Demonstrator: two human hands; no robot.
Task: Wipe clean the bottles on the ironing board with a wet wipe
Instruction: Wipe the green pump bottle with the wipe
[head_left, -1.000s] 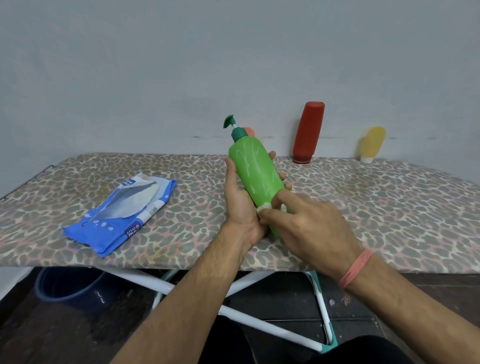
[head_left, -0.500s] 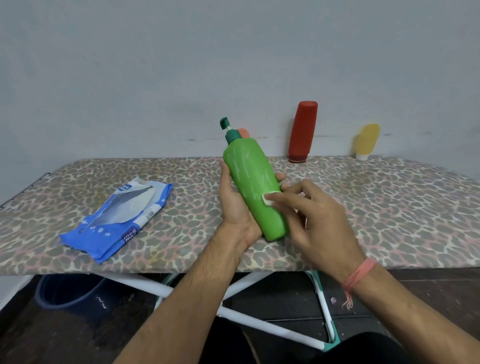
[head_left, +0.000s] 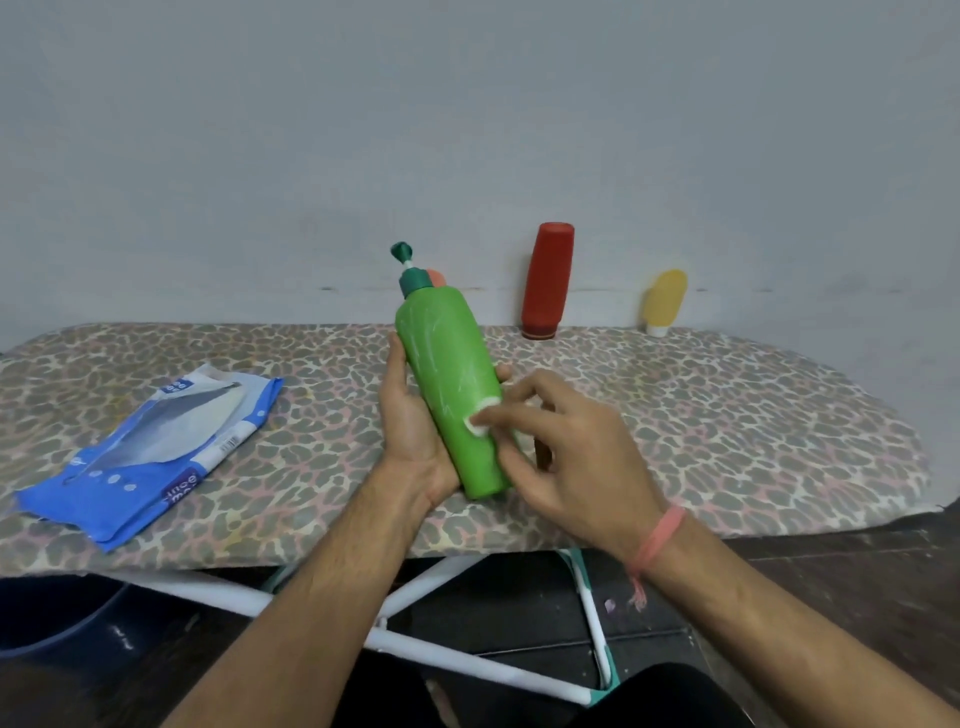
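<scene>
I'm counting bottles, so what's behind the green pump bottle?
Behind the green pump bottle, a small orange piece peeks out beside its collar. The bottle covers the rest, so what it is cannot be told.

Single head-worn wide-angle view, looking forward and down across the ironing board (head_left: 675, 415) toward the grey wall (head_left: 467, 130), both forearms entering from the bottom edge, board legs beneath (edges bowed by the lens), close range.
</scene>
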